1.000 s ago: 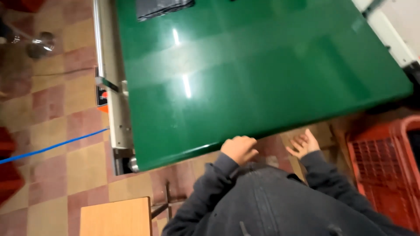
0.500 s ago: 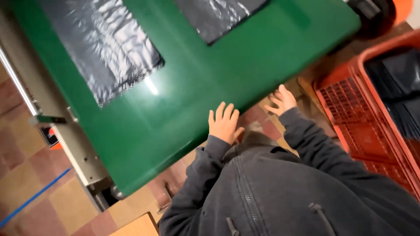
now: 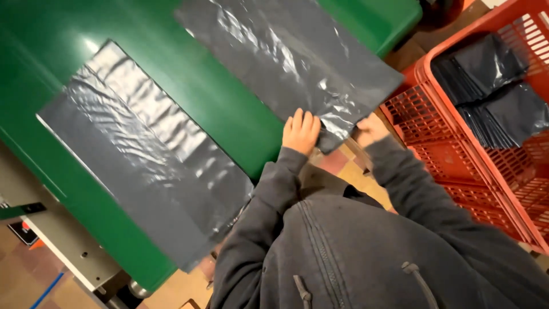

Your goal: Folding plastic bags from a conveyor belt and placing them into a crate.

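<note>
The grey plastic bag [image 3: 291,63] lies flat on the green table [image 3: 229,114], its long axis running up-left away from both hands. The left hand [image 3: 301,131] rests flat, fingers together, on its near corner; the right hand [image 3: 370,129] pinches the near edge just beside it.

We see bare green belt [image 3: 217,97] between the two grey sheets [image 3: 286,57] [image 3: 143,160], a strip wide enough for a hand to pass. To the right, the red crate [image 3: 457,149] stands just beside the belt's corner, its wall closing that side, dark bags [image 3: 492,97] piled inside. The near edge is blocked by our own sleeves [image 3: 400,177]
</note>
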